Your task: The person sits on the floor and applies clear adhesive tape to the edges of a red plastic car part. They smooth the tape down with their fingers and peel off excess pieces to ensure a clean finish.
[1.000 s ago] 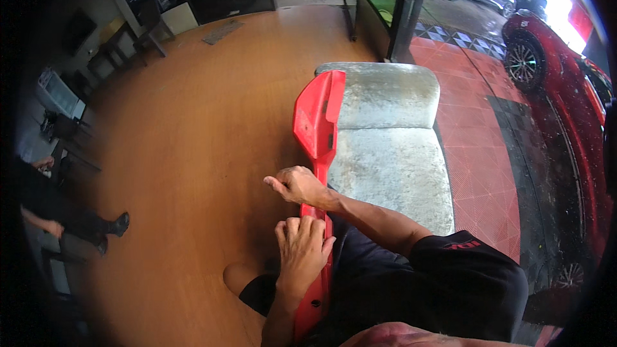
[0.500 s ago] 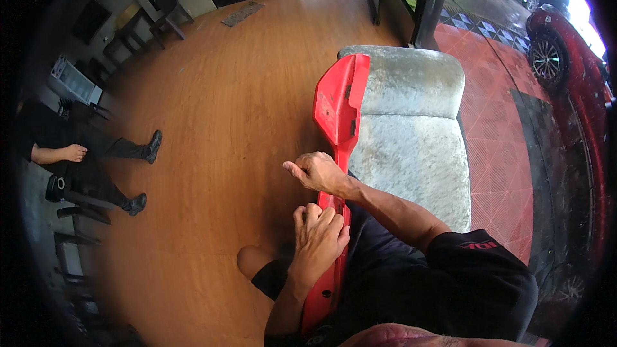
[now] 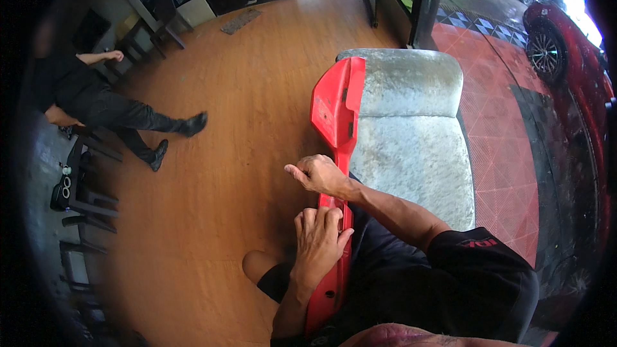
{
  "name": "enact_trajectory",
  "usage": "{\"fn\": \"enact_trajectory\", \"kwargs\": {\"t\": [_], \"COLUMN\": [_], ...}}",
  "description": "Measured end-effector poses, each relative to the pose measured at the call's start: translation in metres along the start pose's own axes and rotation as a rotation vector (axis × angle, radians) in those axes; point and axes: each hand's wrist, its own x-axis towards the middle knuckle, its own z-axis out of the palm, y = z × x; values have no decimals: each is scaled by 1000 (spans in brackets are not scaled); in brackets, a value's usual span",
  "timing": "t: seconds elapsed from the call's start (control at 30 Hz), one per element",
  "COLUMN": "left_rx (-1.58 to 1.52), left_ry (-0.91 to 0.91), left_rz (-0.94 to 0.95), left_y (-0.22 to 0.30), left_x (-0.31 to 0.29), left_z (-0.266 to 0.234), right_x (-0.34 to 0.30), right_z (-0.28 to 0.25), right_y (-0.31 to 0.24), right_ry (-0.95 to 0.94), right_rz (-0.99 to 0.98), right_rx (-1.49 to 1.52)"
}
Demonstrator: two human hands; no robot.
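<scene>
A long red plastic panel (image 3: pixel 335 99) runs across my lap, its wide angular end resting against the grey seat. Small dark slots show along its inner face, and a round hole shows near its lower part. My left hand (image 3: pixel 319 239) lies over the narrow section, fingers bent over the panel and thumb on its right side. Just above it, my right hand (image 3: pixel 319 175) crosses over the panel, fingers curled closed with the thumb sticking out to the left. What the right fingers hold, if anything, is hidden.
A grey velvety seat (image 3: pixel 408 141) stands to my right on the wooden floor (image 3: pixel 212 154). At the left, a person in black (image 3: pixel 96 96) strides near chairs and a dark table (image 3: pixel 77 180). A red car (image 3: pixel 572 83) is parked beyond the red tiles (image 3: pixel 491 135).
The person at the left has gone from sitting to being up with legs in stride, further toward the back. My hands and the panel have barely shifted.
</scene>
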Motion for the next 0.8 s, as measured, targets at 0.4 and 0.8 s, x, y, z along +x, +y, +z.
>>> {"fn": "enact_trajectory", "kwargs": {"t": [0.4,0.8], "left_rx": [110,70], "left_ry": [-98,-92], "left_rz": [91,96], "left_y": [4,1], "left_x": [-9,-1], "left_z": [-11,2], "right_x": [1,-4], "right_z": [-4,-4], "right_y": [-7,-7], "right_ry": [-22,-13], "right_rz": [47,58], "right_rx": [-26,8]}}
